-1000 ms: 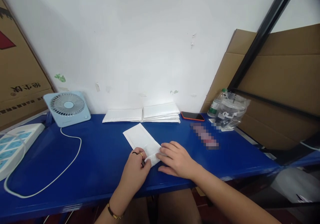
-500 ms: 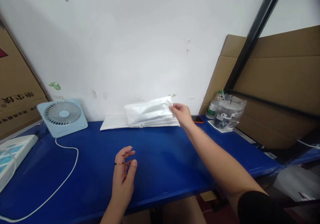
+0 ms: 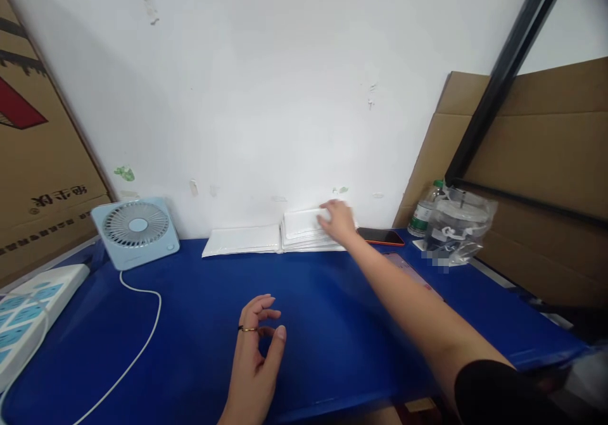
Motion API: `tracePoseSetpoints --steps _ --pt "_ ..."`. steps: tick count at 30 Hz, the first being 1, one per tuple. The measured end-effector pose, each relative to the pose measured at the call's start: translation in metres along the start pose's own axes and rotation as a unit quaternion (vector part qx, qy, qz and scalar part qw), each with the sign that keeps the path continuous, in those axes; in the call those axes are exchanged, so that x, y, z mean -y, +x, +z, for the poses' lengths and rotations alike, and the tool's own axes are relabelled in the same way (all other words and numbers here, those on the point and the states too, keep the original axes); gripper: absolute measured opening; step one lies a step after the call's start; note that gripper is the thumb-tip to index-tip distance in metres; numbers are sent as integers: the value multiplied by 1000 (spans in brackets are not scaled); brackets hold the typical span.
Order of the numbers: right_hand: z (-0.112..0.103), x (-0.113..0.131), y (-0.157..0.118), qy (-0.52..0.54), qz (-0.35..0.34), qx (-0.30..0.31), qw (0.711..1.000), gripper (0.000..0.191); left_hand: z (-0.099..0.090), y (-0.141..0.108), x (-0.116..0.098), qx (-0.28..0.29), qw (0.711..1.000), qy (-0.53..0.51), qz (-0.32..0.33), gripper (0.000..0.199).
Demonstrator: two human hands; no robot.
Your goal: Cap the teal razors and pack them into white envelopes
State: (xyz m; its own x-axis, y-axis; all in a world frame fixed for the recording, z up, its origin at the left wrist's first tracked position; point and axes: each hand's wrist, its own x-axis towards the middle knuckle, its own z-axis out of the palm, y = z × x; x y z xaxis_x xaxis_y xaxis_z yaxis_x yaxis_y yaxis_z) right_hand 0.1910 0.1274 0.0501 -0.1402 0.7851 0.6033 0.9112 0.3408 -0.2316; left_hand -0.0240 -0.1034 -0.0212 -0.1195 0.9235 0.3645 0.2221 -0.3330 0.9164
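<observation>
Two low piles of flat white plastic packets lie side by side against the wall, a left pile [image 3: 244, 240] and a taller right pile [image 3: 299, 227]. Over the right end of the taller pile is my right hand [image 3: 338, 221], slightly blurred, its thumb and fingers apart at the top packet; whether they still touch it I cannot tell. My left hand [image 3: 256, 355], with a ring on one finger, hovers above the front of the blue table [image 3: 199, 323]. Its fingers are loosely curved and apart, holding nothing.
At left stand a light blue fan [image 3: 137, 232] with a white cord and a power strip [image 3: 33, 317]. A phone [image 3: 382, 236], a green-capped bottle [image 3: 422, 213] and a bagged clear container [image 3: 458, 228] are at right. Cardboard [image 3: 546, 159] flanks the table.
My right hand has lowered the white packet it held onto the right pile and let it go. My left hand stays raised and empty. The view has shifted slightly.
</observation>
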Motion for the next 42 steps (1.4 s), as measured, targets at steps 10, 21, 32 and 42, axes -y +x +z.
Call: tracePoseSetpoints --steps 10,21,32,42 --pt "83 117 -4 -122 -263 191 938 29 -4 1 7 9 993 -26 -113 49" --pt "12 96 -69 14 -221 108 969 29 -20 37 -3 -121 826 -426 -349 23" --pt "-46 8 -144 203 -292 277 893 65 21 62 -16 -299 829 -427 -201 34" --pt "-25 -27 -134 334 -132 373 856 129 50 91 -61 -203 901 -381 -29 42"
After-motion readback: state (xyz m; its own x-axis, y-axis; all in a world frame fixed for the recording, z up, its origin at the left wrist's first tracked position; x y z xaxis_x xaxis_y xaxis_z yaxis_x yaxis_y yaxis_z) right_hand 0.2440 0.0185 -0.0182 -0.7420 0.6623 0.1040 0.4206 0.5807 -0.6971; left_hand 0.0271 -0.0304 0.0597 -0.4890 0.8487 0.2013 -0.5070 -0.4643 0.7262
